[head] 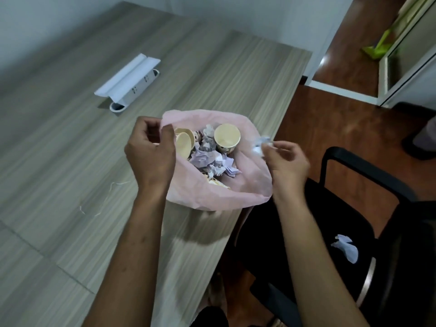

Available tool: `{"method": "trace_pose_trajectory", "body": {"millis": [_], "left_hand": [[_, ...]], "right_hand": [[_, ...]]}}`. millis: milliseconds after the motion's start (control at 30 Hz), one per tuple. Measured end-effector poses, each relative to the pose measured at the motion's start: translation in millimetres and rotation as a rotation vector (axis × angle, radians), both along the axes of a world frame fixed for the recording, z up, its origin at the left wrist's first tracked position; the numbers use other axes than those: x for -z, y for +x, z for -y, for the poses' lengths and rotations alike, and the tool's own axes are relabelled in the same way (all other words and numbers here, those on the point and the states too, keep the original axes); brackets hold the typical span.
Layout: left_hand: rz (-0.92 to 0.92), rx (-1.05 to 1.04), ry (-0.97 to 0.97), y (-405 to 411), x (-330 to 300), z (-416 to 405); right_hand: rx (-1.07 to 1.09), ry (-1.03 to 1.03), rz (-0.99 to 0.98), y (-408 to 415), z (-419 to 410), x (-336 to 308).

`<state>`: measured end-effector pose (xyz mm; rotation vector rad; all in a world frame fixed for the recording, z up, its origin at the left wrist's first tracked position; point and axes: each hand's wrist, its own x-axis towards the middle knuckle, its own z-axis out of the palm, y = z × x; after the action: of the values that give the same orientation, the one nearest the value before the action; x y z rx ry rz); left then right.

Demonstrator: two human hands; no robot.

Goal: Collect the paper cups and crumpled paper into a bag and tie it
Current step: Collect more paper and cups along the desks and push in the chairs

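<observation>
A: Pink film bag (245, 185), thin and limp, stands open at the desk (70, 142) edge, holding paper cups (227, 137) and crumpled paper (210, 159). How will it handle?

B: Light and tearable, judging by its look; take it at the rim. The left hand (151, 152) pinches the near-left rim; the right hand (284, 159) pinches a paper wad (260, 145) at the right rim. Another scrap (345, 247) lies on the chair (306, 232).

bag's (212, 192) bottom hidden below table edge (247, 197)
</observation>
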<state>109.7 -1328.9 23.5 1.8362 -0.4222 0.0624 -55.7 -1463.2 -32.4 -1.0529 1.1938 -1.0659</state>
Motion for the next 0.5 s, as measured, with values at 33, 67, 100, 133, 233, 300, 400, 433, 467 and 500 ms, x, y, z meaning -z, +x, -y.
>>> {"method": "trace_pose_trajectory", "body": {"millis": [33,67,100,133,233,300,400,433,467,500], "left_hand": [[0.001,0.011,0.01,-1.3,-0.5,2.0],[-0.003,0.027,0.016,-3.0,-0.8,4.0],[-0.009,0.049,0.019,-5.1,-0.7,5.7],[-0.015,0.071,0.02,-6.9,-0.3,7.3],[-0.019,0.103,0.041,-10.3,2.4,9.3],[-0.024,0.104,0.047,-11.1,3.8,9.7],[-0.045,0.102,0.046,-12.6,4.5,10.0],[-0.051,0.107,0.049,-13.3,4.4,10.4],[-0.053,0.111,0.055,-13.8,4.5,10.9],[-0.054,0.116,0.06,-14.0,4.5,11.5]], "right_hand": [[-0.098,-0.018,-0.041,16.8,-9.6,-4.5],[-0.227,0.001,-0.062,30.1,-20.2,-8.5],[-0.392,0.035,-0.111,40.4,-29.6,-12.0],[-0.574,0.074,-0.19,47.6,-34.9,-10.4],[-0.765,0.058,-0.346,41.9,-36.7,-5.2],[-0.486,-0.096,-0.502,27.7,-23.3,6.9],[-0.252,-0.083,-0.864,-0.2,-0.5,36.0],[-0.289,0.063,-0.893,-8.3,5.6,48.3],[-0.324,0.196,-0.853,-15.8,9.9,59.5],[-0.333,0.276,-0.781,-23.1,9.7,63.5]]}}
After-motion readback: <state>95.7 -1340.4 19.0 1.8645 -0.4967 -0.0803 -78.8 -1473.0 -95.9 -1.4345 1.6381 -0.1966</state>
